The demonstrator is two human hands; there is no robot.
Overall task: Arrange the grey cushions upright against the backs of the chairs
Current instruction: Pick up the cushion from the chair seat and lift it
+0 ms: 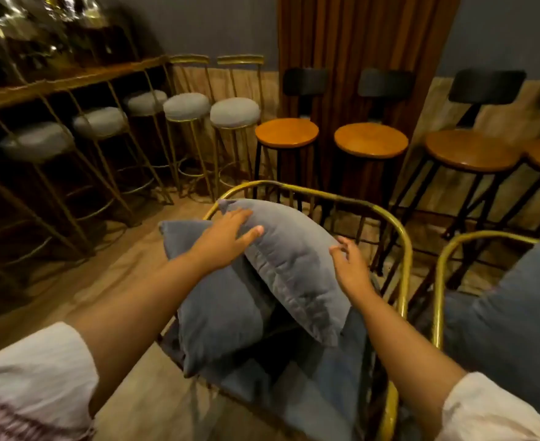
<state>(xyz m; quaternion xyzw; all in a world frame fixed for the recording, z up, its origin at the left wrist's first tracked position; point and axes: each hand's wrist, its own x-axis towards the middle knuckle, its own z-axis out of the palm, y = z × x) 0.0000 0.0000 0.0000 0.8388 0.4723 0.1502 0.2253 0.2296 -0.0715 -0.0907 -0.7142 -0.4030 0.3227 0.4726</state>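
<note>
A gold wire-framed chair [402, 246] stands right in front of me with two grey cushions in it. The upper grey cushion [294, 265] leans tilted across the chair's back. My left hand [227, 237] lies flat on its top left corner, fingers spread. My right hand [351, 268] touches its right edge with fingers slightly curled. The second grey cushion [220, 310] stands on edge at the chair's left side, partly under my left forearm. A grey seat pad [322, 377] shows below both. To the right, a second gold chair [440, 281] holds another grey cushion [510, 313].
Gold-legged bar stools with grey round seats [235, 112] line a wooden counter [71, 79] at the left. Black stools with round wooden seats [371, 140] stand along the back wall behind the chair. Wood-look floor [109, 281] lies to the left.
</note>
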